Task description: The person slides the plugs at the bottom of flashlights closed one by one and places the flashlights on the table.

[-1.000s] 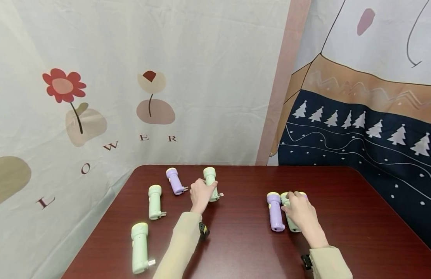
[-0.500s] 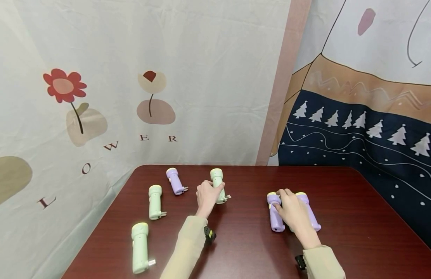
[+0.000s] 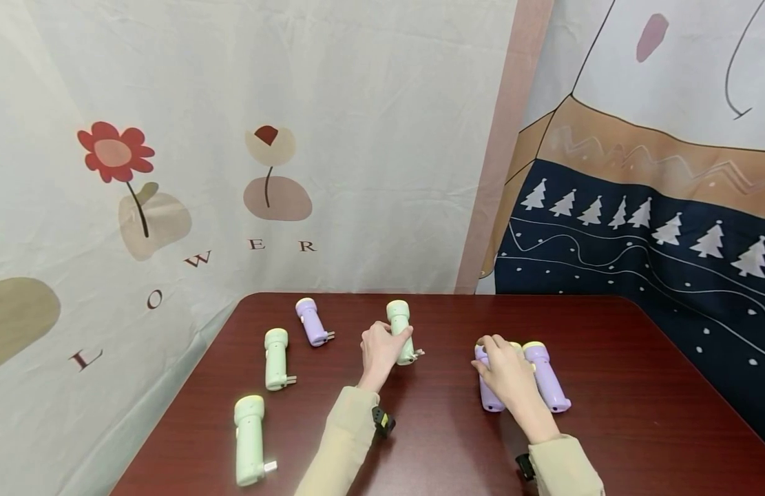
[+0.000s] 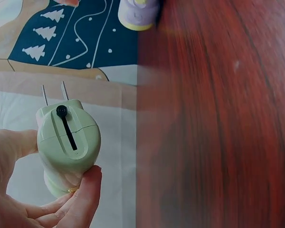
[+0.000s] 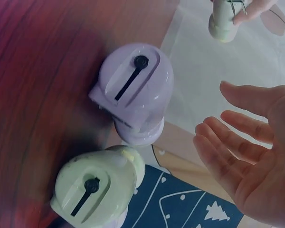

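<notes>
My left hand [image 3: 379, 351] grips a pale green flashlight [image 3: 399, 315] near the table's far side. In the left wrist view, thumb and fingers pinch the flashlight's body [image 4: 69, 137], and two metal plug prongs stick out. My right hand [image 5: 256, 142] holds nothing; its fingers are loosely bent and apart from the flashlights. In the head view it hovers over a purple flashlight [image 3: 489, 398], covering part of it. The green flashlight [image 5: 95, 190] beside that one is mostly hidden behind the hand in the head view. Another purple flashlight [image 3: 546, 377] lies to the right.
On the left of the brown table [image 3: 444, 441] lie a purple flashlight [image 3: 312, 322], a green flashlight [image 3: 275, 359] and a nearer green flashlight [image 3: 249, 441], their prongs out to the right. Printed cloth [image 3: 382, 138] hangs behind the table.
My left hand has carried the green flashlight to the right. My right hand has shifted left, from over the middle green flashlight to over the left purple one, uncovering the right purple one.
</notes>
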A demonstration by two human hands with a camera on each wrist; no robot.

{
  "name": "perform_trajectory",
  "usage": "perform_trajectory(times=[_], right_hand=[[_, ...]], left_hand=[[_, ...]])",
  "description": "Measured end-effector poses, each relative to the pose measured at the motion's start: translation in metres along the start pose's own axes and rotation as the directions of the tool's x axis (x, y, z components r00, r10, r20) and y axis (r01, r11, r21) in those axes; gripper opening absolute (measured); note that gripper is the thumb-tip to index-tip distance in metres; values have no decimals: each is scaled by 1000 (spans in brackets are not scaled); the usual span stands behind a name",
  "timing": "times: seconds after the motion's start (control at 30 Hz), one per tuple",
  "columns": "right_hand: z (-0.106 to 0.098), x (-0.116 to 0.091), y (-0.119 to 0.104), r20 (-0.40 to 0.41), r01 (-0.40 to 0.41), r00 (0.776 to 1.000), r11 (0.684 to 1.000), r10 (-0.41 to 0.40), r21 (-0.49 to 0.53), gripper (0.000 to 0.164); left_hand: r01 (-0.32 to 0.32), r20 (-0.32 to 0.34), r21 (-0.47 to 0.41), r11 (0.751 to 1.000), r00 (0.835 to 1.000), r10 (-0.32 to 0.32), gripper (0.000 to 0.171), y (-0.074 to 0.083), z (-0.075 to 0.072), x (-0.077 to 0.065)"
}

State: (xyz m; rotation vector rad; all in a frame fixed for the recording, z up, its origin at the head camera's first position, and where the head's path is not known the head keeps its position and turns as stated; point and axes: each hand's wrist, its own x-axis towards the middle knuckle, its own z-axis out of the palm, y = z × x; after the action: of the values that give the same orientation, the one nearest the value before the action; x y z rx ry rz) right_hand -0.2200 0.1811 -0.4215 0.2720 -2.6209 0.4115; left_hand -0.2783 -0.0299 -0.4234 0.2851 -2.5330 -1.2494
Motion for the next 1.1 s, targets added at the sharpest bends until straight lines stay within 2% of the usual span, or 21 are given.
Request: perform_trajectory(times=[0.37,0.73,0.87,1.1], right_hand=[[5,-1,-11,1,42,999,999,-42,20,32],[9,-1,-20,-25,127,992,992,-126,30,34],[10,-2,-23,-15,136,991,990,-135,33,35],[11,-3,-30,24,134,991,990,-135,41,37]], left_hand=[[-13,28,-32,999,1000,14,42,11,7,-9],[-51,37,-61,997,998,53,41,18,13,-17],[-79,25,-65,995,996,81,41,22,13,-22],[-62,62,-69,996,996,66,42,24,18,-23]])
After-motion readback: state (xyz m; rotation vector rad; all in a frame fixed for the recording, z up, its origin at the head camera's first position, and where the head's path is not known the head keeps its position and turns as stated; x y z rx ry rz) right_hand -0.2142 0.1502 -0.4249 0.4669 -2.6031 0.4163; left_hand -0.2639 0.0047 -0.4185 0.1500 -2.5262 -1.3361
